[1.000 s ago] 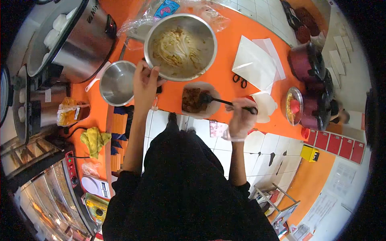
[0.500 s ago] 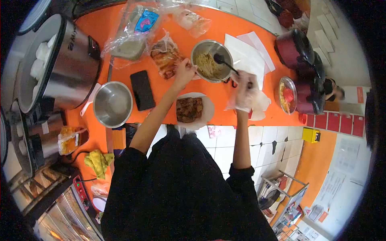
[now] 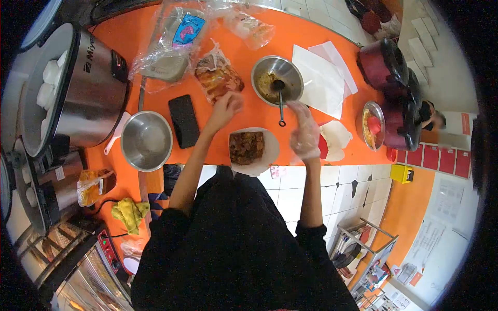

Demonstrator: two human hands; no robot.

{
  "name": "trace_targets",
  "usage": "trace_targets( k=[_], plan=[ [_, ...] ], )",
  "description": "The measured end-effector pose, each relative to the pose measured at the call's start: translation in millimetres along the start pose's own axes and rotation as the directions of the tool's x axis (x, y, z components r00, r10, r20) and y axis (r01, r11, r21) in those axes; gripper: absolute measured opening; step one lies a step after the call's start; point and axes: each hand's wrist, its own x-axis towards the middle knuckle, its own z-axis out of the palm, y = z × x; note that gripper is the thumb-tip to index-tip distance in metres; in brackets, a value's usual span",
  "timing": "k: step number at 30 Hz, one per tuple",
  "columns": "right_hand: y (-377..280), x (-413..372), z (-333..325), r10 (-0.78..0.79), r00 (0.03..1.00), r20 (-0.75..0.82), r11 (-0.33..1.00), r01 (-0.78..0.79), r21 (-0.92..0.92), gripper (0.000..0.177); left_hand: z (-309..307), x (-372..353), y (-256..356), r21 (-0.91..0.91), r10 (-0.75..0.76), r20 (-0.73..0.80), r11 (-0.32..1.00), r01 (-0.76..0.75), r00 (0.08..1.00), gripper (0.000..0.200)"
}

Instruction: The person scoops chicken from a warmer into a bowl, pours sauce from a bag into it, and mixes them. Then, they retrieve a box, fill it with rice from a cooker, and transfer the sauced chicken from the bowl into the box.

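Observation:
A metal bowl [image 3: 292,68] on the orange table holds pale yellow shredded food. A black-headed ladle [image 3: 280,101] rests in it, its handle over the near rim. My right hand [image 3: 305,136], in a clear plastic glove, is just right of that handle, fingers extended and holding nothing. My bare left hand [image 3: 226,110] hovers between the phone and the bowl, slightly blurred, its fingers loosely bent with nothing visible in them. Beyond it lies a plastic bag of reddish-brown food [image 3: 217,78]. Nearest me stands an open paper box [image 3: 270,154] with dark brown chopped food.
Left are a black phone [image 3: 183,121], a second metal bowl [image 3: 147,141] and a large cooker [image 3: 91,85]. Right lie white paper sheets [image 3: 321,78], an unfolded paper box [image 3: 336,139] and a bowl with a red scoop [image 3: 373,124]. Dark red cookers [image 3: 384,65] stand beyond.
My left hand has come off the bowl's rim and drawn back toward me. My right hand has let go of the ladle and moved nearer; the ladle's handle now points toward me.

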Motion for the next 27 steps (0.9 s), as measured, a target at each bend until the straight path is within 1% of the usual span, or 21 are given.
trace_targets(
  k=[1, 3, 5, 6, 8, 9, 12, 13, 14, 15, 18, 19, 20, 21, 22, 23, 24, 25, 26, 27],
  plan=[
    [-1.0, -6.8, -8.0, 0.0, 1.0, 0.016, 1.0, 0.001, -0.006, 0.049, -12.2, -24.6, 10.1, 0.199, 0.023, 0.045, 0.979, -0.031, 0.999, 0.023],
    [-1.6, -23.7, -21.5, 0.022, 0.999, 0.028, 1.0, -0.022, 0.011, 0.048, -26.7, -74.7, 21.1, 0.145, -0.089, 0.264, 0.988, 0.052, 0.96, 0.049],
    [-2.2, -39.9, -31.9, 0.063, 0.998, 0.023, 0.996, -0.065, 0.058, 0.045, -21.2, -111.2, 18.6, 0.267, -0.061, 0.373, 0.963, -0.044, 0.926, 0.077],
    [-4.6, -45.5, -35.1, 0.117, 0.993, 0.029, 0.979, -0.12, 0.163, 0.043, -14.7, -121.5, 16.7, 0.264, -0.049, 0.32, 0.964, -0.04, 0.946, 0.086],
    [-8.0, -51.7, -42.6, 0.221, 0.973, 0.064, 0.904, -0.229, 0.361, 0.039, 9.9, -129.6, 13.1, 0.254, -0.025, 0.213, 0.967, -0.03, 0.977, 0.103],
    [-6.5, -47.6, -48.1, 0.113, 0.991, 0.073, 0.952, -0.129, 0.277, 0.036, 23.5, -124.7, 18.8, 0.178, 0.136, 0.143, 0.971, -0.161, 0.98, 0.108],
    [-7.3, -36.6, -50.9, 0.073, 0.993, 0.089, 0.947, -0.097, 0.305, 0.039, 35.0, -118.4, 6.7, 0.183, 0.174, 0.032, 0.967, -0.177, 0.984, 0.101],
    [-2.8, -36.8, -47.2, 0.174, 0.978, 0.119, 0.863, -0.209, 0.46, 0.038, 34.2, -118.1, 4.1, 0.204, 0.185, 0.027, 0.961, -0.187, 0.982, 0.098],
    [3.2, -38.1, -39.8, 0.262, 0.95, 0.171, 0.74, -0.312, 0.596, 0.036, 30.8, -118.0, 17.7, 0.226, 0.196, 0.019, 0.954, -0.195, 0.98, 0.094],
    [7.9, -37.6, -34.8, 0.334, 0.912, 0.24, 0.583, -0.4, 0.707, 0.035, 27.5, -117.1, 26.3, 0.25, 0.207, 0.009, 0.947, -0.202, 0.978, 0.091],
    [11.0, -27.4, -28.9, 0.318, 0.895, 0.313, 0.752, -0.439, 0.492, 0.033, 16.0, -105.8, 11.2, 0.396, 0.231, -0.039, 0.897, -0.198, 0.972, 0.088],
    [-6.5, -22.4, -33.2, 0.31, 0.889, 0.336, 0.649, -0.456, 0.609, 0.034, 13.9, -97.6, -8.1, 0.306, 0.21, -0.062, 0.934, -0.182, 0.976, 0.085],
    [0.4, -25.1, -30.9, 0.301, 0.898, 0.322, 0.756, -0.43, 0.494, 0.026, 10.3, -88.0, -34.0, 0.22, 0.189, -0.094, 0.962, -0.165, 0.977, 0.082],
    [15.9, -29.3, -24.5, 0.272, 0.911, 0.311, 0.844, -0.38, 0.377, 0.02, 6.5, -89.4, -24.0, 0.242, 0.201, -0.14, 0.956, -0.164, 0.969, 0.079],
    [25.8, -33.0, -17.6, 0.251, 0.904, 0.345, 0.863, -0.37, 0.343, 0.015, 3.4, -91.2, -13.5, 0.264, 0.213, -0.187, 0.951, -0.16, 0.959, 0.076],
    [36.0, -37.2, -11.1, 0.23, 0.897, 0.378, 0.881, -0.357, 0.31, 0.012, 7.4, -86.1, -12.2, 0.088, 0.18, -0.25, 0.983, -0.162, 0.952, 0.071],
    [31.3, -39.1, -12.7, 0.19, 0.852, 0.488, 0.873, -0.374, 0.314, 0.013, 11.8, -80.9, -11.0, -0.089, 0.146, -0.311, 0.979, -0.181, 0.939, 0.066],
    [26.9, -40.8, -14.2, 0.146, 0.794, 0.59, 0.865, -0.392, 0.313, 0.013, 11.0, -81.4, -23.5, -0.105, 0.155, -0.409, 0.971, -0.215, 0.899, 0.061],
    [18.6, -40.3, -16.0, 0.048, 0.735, 0.676, 0.89, -0.338, 0.304, 0.013, 10.3, -81.6, -35.2, -0.114, 0.162, -0.503, 0.961, -0.251, 0.849, 0.057],
    [10.5, -39.4, -17.4, -0.051, 0.661, 0.749, 0.908, -0.28, 0.31, 0.014, 20.0, -93.5, -26.4, 0.32, 0.312, -0.589, 0.937, -0.139, 0.745, 0.054]
  ],
)
